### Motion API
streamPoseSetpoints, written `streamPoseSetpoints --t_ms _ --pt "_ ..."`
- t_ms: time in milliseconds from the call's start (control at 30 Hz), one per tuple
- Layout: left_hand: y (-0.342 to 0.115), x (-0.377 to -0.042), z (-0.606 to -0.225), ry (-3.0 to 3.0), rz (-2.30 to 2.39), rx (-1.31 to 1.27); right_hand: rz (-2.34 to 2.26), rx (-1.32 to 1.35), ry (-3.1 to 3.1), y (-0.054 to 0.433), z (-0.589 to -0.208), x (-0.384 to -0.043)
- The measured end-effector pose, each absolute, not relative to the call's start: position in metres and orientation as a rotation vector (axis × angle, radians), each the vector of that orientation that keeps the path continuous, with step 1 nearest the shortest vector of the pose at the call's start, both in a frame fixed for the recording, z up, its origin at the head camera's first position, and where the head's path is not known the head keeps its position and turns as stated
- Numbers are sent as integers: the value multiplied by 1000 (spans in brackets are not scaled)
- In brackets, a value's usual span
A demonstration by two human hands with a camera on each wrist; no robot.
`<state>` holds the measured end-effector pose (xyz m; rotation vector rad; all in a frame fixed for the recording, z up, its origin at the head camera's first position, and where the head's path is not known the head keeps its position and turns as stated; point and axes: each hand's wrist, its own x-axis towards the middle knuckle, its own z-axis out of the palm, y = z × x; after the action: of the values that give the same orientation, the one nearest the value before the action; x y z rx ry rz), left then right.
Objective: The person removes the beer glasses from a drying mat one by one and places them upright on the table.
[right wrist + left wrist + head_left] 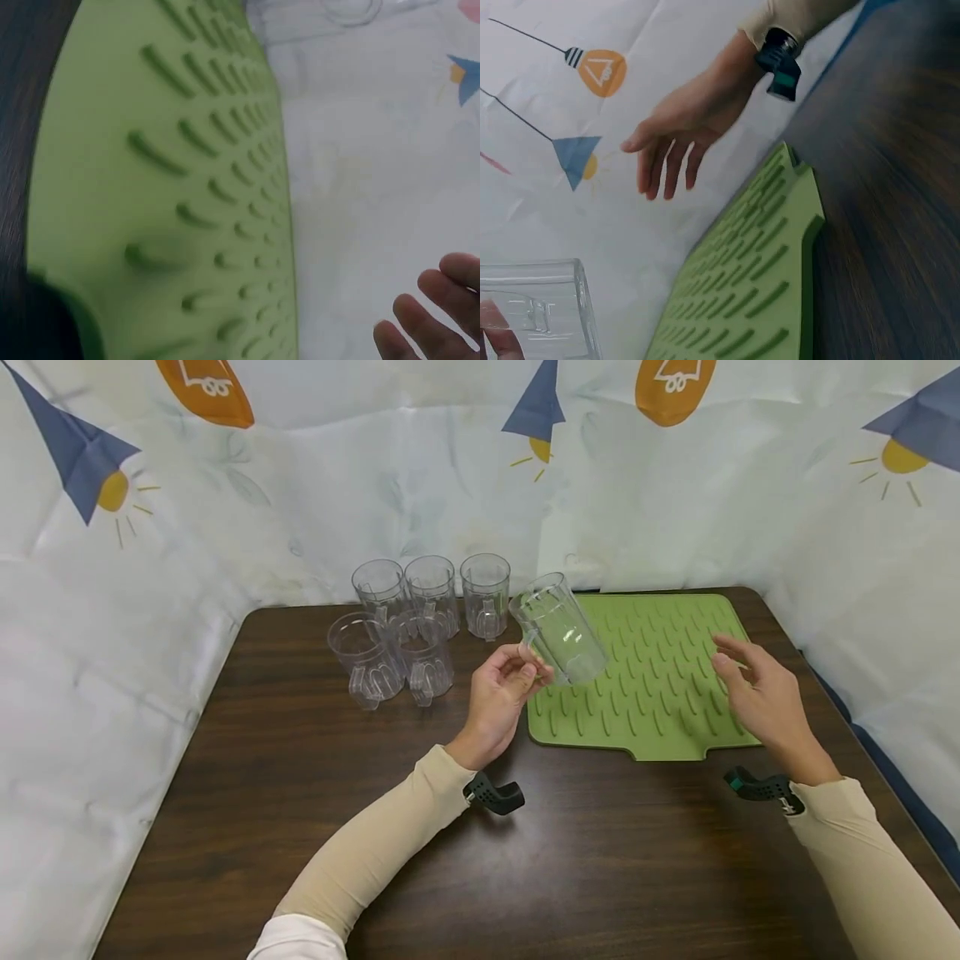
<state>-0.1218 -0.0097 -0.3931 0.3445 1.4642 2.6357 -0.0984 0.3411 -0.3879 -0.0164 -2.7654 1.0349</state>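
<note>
My left hand (501, 695) grips a clear mug (566, 631) by its handle, in the air over the left part of a green ridged mat (667, 747). This mug is tilted, its mouth toward the upper left and its base toward the lower right. In the left wrist view only its base end (555, 300) shows at the lower left corner. My right hand (765, 697) hovers over the mat's right side with relaxed fingers and holds nothing. Its fingertips (416, 319) appear at the lower right of the right wrist view.
Several more clear mugs stand upright in two rows left of the mat, among them a front-left mug (367, 656) and a back-right mug (485, 593). The dark wooden table (600, 860) meets a white printed curtain (337, 468) at the back.
</note>
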Motion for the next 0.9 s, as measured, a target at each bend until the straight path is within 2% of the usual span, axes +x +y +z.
streamPoseSetpoints --t_ms 433,900 --pt "-27 -123 -402 1797 2471 459 703 101 -2905 382 -400 -89" --pt "-49 -123 -414 2033 2287 543 623 86 -3135 414 -409 -84"
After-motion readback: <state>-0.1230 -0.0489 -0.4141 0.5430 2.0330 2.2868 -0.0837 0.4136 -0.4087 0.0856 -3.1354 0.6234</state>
